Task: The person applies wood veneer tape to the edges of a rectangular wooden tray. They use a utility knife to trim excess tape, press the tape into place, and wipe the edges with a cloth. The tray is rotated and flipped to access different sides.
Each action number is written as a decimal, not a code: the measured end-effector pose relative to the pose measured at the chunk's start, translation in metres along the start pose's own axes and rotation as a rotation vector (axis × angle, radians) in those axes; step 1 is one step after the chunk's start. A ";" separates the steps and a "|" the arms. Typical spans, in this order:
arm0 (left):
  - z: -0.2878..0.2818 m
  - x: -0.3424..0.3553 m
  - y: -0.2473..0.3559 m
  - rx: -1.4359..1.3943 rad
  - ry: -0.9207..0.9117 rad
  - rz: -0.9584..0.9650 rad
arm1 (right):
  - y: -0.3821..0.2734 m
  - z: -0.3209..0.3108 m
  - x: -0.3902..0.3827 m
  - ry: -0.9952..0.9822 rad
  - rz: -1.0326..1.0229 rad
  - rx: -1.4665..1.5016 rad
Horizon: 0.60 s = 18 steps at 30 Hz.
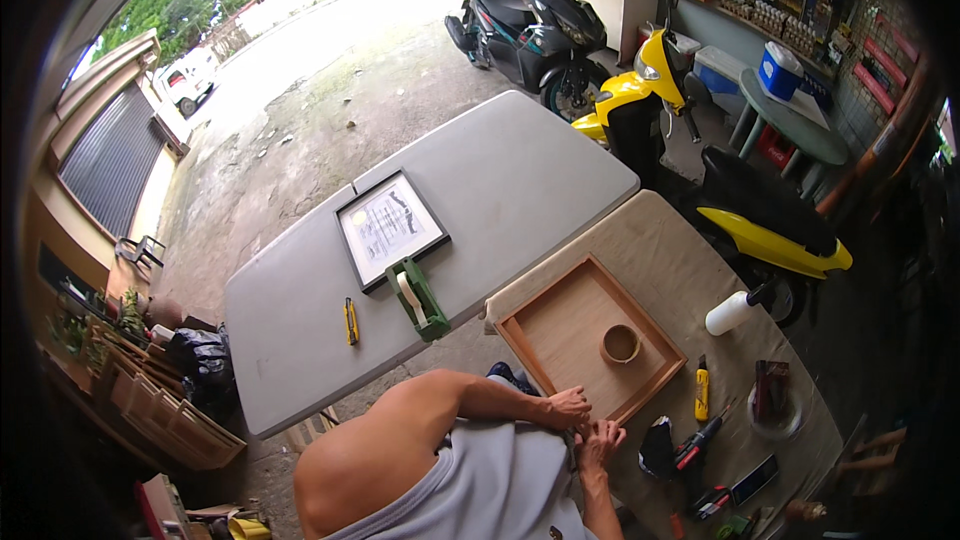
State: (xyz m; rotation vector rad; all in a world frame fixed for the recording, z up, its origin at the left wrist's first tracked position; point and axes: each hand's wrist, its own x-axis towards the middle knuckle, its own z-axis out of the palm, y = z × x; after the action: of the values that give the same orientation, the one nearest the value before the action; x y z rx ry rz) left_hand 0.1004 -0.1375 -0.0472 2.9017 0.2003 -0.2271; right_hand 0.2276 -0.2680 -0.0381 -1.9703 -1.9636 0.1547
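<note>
A shallow wooden frame (560, 340) lies face down on a cloth-covered table (672, 260), with a brown tape roll (621, 343) inside it. My left hand (566, 407) rests with curled fingers on the frame's near edge, close to its corner. My right hand (598, 434) is just below it, touching the same corner, fingers bent together; what they pinch is too small to make out. A yellow utility knife (702, 390) lies to the right of the frame.
To the left, a grey folding table (290, 340) carries a black framed picture (390, 228), a green tape dispenser (418, 297) and a yellow cutter (351, 321). A white bottle (733, 312), several tools (690, 450) and a phone (755, 480) lie to my right. A yellow scooter (770, 225) is parked behind.
</note>
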 end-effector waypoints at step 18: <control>0.017 0.011 0.005 -0.052 0.168 -0.004 | 0.001 -0.007 -0.012 -0.099 0.151 -0.063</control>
State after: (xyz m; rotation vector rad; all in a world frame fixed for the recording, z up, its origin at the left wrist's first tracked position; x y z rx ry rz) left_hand 0.1092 -0.1452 -0.0644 2.8684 0.2367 0.0212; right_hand 0.2305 -0.2814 -0.0338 -2.1916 -1.8997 0.2355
